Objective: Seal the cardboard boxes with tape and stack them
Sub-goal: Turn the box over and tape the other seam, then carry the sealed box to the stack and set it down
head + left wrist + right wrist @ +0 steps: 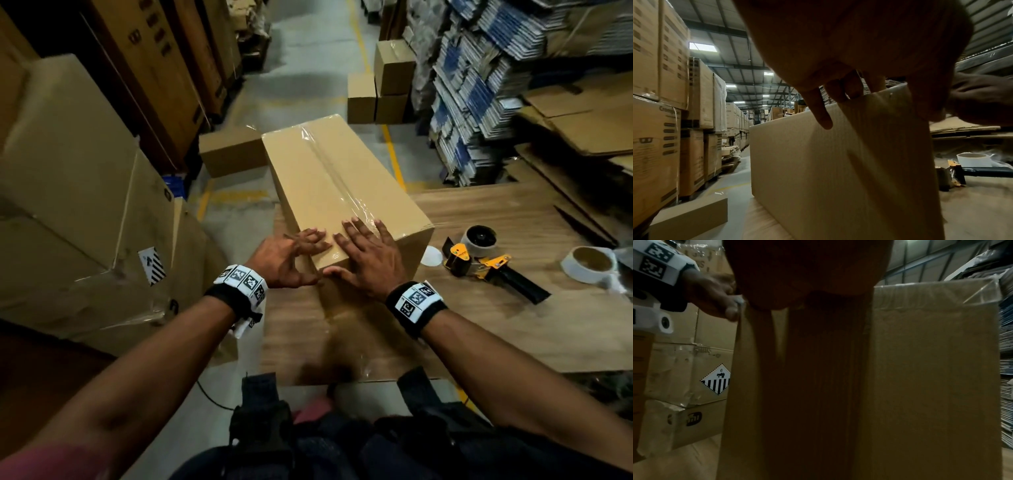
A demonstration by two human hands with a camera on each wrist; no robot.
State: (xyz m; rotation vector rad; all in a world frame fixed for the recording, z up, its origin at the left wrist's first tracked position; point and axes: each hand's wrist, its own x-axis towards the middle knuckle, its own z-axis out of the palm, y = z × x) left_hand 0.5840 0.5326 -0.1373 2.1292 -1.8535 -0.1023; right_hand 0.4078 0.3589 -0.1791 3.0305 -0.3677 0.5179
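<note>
Table (513, 325): carrying the cardboard box (329, 178), long axis running straight away from us, clear tape (334, 174) lying along its top seam. Tape dispenser (479, 260): lying right of the box. Right hand (368, 260): we are pressing it flat, fingers spread, on the box's near top edge. Left hand (291, 255): we are resting loosely curled fingertips beside it, gripping nothing; both equally near.

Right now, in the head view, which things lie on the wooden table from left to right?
Cardboard box with left hand and right hand on its near end → tape dispenser → tape roll.
</note>
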